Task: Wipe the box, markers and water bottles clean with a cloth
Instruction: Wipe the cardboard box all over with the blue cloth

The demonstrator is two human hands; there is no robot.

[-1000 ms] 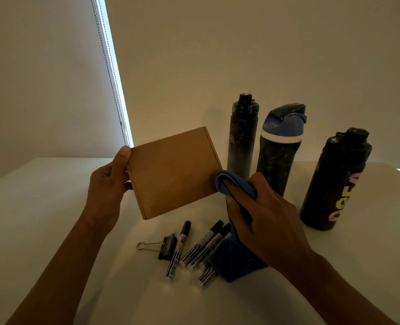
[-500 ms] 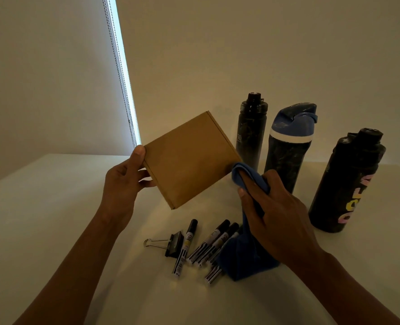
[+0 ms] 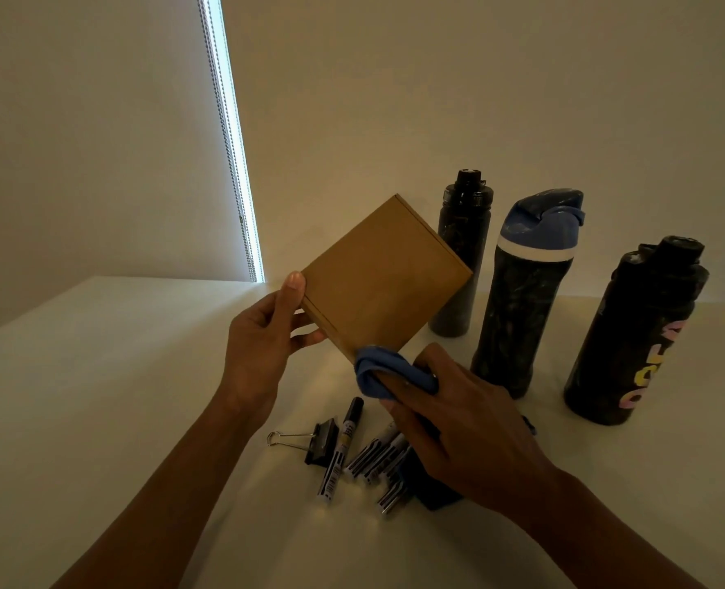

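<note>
My left hand (image 3: 263, 337) holds a flat brown cardboard box (image 3: 384, 276) by its left corner, tilted above the table. My right hand (image 3: 458, 427) grips a bunched blue cloth (image 3: 377, 369) that touches the box's bottom corner. Several black-and-white markers (image 3: 339, 454) lie on the table under my right hand, some partly hidden by it. Three water bottles stand behind: a slim black one (image 3: 462, 257), a dark one with a blue lid (image 3: 522, 299) and a black one with pastel letters (image 3: 636, 337).
A black binder clip (image 3: 309, 437) lies left of the markers. The white table (image 3: 97, 376) runs back to a plain wall. A window blind with a bead chain (image 3: 229, 142) hangs at the back left.
The box has turned further clockwise and risen a little. My right hand slid the cloth from the box's right edge down to its bottom corner.
</note>
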